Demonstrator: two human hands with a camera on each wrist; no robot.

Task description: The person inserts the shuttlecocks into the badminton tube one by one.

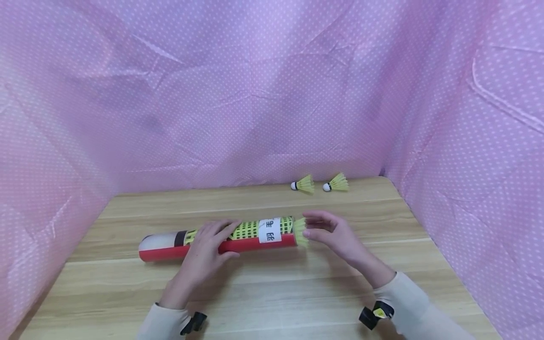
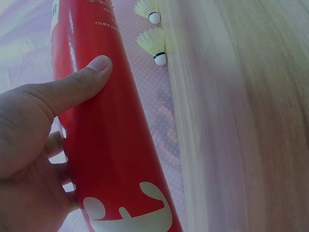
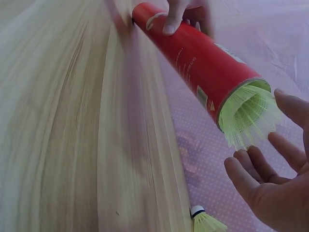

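Note:
A red and yellow-green shuttlecock tube (image 1: 250,245) lies crosswise, raised a little above the table, its open end toward the right. My left hand (image 1: 204,252) grips its middle, thumb along the red side (image 2: 104,125) and fingers round the back. From the open end sticks the yellow feathered skirt of a shuttlecock (image 3: 247,118); its cork is hidden inside. Around that skirt my right hand (image 1: 342,241) hovers with fingers spread and loosely bent, holding nothing. Its thumb tip is at the skirt's edge; whether it touches I cannot tell.
Two yellow shuttlecocks with white corks, a left one (image 1: 304,184) and a right one (image 1: 336,183), lie near the back edge of the wooden table (image 1: 272,302). A pink dotted cloth (image 1: 255,94) hangs behind and at both sides.

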